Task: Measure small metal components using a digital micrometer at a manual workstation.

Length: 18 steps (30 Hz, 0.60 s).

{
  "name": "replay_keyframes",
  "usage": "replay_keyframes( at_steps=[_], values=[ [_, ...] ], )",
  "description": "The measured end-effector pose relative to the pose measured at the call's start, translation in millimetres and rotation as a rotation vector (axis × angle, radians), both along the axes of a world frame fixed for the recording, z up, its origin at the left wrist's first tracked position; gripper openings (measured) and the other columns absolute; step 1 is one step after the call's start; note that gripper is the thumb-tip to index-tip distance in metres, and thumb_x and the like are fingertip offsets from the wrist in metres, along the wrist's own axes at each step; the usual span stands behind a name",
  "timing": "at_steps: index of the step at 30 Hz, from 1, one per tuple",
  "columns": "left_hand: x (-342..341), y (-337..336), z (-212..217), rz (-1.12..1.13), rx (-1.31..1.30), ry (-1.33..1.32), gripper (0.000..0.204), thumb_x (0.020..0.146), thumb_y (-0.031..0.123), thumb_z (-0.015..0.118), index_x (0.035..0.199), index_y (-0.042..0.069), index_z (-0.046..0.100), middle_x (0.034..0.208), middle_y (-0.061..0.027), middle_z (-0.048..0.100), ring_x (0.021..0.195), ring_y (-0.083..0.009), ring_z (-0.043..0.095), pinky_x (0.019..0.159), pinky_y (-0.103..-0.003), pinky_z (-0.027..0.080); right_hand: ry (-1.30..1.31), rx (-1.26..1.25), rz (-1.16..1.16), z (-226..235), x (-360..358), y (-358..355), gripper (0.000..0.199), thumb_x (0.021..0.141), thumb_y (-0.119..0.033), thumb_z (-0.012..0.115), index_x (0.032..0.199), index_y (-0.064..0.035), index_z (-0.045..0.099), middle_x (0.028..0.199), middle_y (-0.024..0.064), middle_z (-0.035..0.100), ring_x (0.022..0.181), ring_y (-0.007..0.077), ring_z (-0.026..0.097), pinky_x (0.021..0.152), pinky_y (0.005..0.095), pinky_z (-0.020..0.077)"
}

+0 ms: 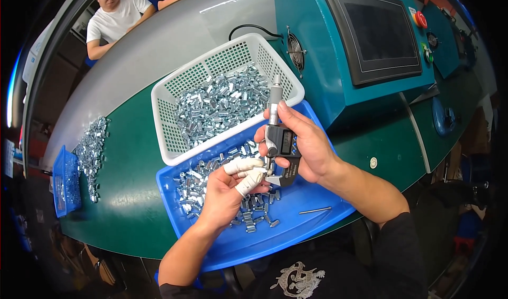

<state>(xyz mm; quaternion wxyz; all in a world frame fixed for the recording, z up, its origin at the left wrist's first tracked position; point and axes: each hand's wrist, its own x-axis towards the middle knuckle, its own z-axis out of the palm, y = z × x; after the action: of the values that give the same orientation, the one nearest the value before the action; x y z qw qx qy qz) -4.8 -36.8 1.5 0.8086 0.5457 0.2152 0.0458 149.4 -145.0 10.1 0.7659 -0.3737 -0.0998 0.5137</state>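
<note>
My right hand (309, 140) is wrapped round a digital micrometer (288, 143), its thimble pointing up and away from me and its small screen facing up. White finger cots cover the thumb and a finger of my left hand (227, 190), which pinches a small silvery metal part (268, 166) at the micrometer's jaws. My fingertips hide most of that part. Both hands are above a blue tray (312, 219) with many loose shiny metal parts (254, 214) in it. A thin metal rod (315, 210) lies at the tray's right side.
Behind the tray, a white perforated basket (161, 113) holds a heap of similar parts. More parts (92, 150) are piled at the left beside a blue basket (66, 211). A teal machine (328, 87) with a dark screen stands right. Across the table sits a person (116, 18).
</note>
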Motion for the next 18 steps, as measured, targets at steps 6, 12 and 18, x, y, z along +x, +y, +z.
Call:
replay_keyframes(
  at_steps=[6, 12, 18],
  values=[
    [2.1, -0.4, 1.8, -0.001, -0.003, -0.001, 0.022, 0.088, 0.006, 0.060, 0.109, -0.001, 0.060, 0.100, -0.0092, 0.065, 0.086, -0.0172, 0.064, 0.075, -0.029, 0.056, -0.030, -0.011, -0.022, 1.9, 0.5, -0.1, 0.034, 0.099, -0.039, 0.037, 0.108, -0.0085, 0.047, 0.086, 0.0122, 0.062, 0.069, 0.0144, 0.063, 0.039, 0.0202, 0.0417],
    [2.2, 2.1, -0.9, -0.002, 0.033, -0.014, 0.021, 0.088, 0.006, 0.061, 0.107, -0.001, 0.060, 0.095, -0.0085, 0.065, 0.084, -0.0166, 0.064, 0.075, -0.030, 0.056, 0.009, 0.000, -0.023, 4.0, 1.5, 0.7, 0.034, 0.099, -0.039, 0.037, 0.108, -0.0073, 0.047, 0.086, 0.0134, 0.062, 0.067, 0.0143, 0.063, 0.039, 0.0204, 0.0416],
    [1.1, 3.6, -5.6, -0.011, 0.067, 0.000, 0.020, 0.087, 0.006, 0.062, 0.106, -0.001, 0.061, 0.090, -0.0075, 0.065, 0.078, -0.0158, 0.064, 0.072, -0.030, 0.055, -0.093, -0.074, -0.017, 4.2, -0.9, -0.8, 0.037, 0.099, -0.039, 0.038, 0.110, -0.0052, 0.047, 0.085, 0.0124, 0.062, 0.066, 0.0132, 0.063, 0.038, 0.0198, 0.0408]
  ],
)
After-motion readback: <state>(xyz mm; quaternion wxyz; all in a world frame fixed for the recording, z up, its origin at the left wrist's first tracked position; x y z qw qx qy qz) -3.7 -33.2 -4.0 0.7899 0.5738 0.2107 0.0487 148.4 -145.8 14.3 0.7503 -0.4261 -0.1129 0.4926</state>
